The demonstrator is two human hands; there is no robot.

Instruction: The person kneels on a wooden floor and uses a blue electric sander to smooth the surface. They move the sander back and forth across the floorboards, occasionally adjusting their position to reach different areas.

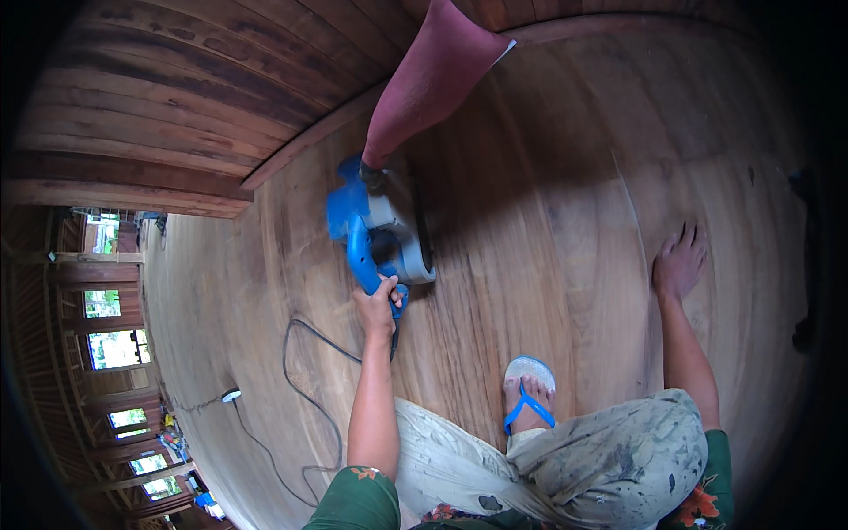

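My left hand (380, 302) grips the rear handle of a blue and grey belt sander (385, 231), which sits on the wooden plank floor (583, 265) left of centre. A long red cloth dust bag (421, 84) rises from the sander toward the wooden wall. My right hand (680, 259) lies open on the boards to the right, fingers spread and holding nothing. My foot in a white and blue flip-flop (528, 397) rests between my arms.
A plank wall (168, 88) with a baseboard runs along the top. A black cord (309, 389) loops left of my arm to a white connector (230, 393). At far left, windows (117, 349) and piled items (172, 442) line the room.
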